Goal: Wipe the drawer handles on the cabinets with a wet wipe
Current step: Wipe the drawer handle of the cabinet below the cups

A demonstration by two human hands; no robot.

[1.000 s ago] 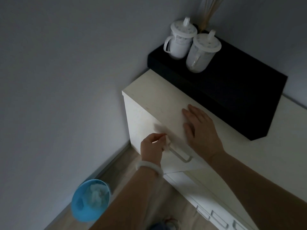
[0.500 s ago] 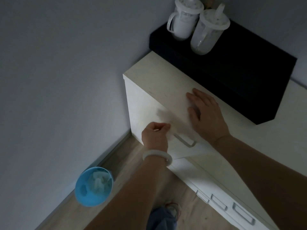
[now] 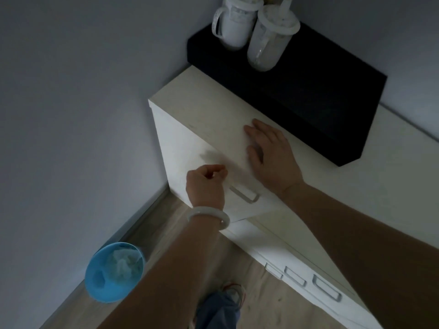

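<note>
Since the earlier frame my left hand (image 3: 206, 185) had slid left off the drawer handle (image 3: 245, 194), curled, though I couldn't tell if it held a wipe. My right hand (image 3: 270, 155) lay flat on the cabinet top (image 3: 213, 110). An unseen wipe could bunch and miss the handle's underside.

Both forearms are bare, with no sleeves showing. A smooth, pale, rounded bangle (image 3: 208, 217) circles the wrist just behind the left hand (image 3: 205, 185). The right hand (image 3: 273, 157) wears nothing.
</note>
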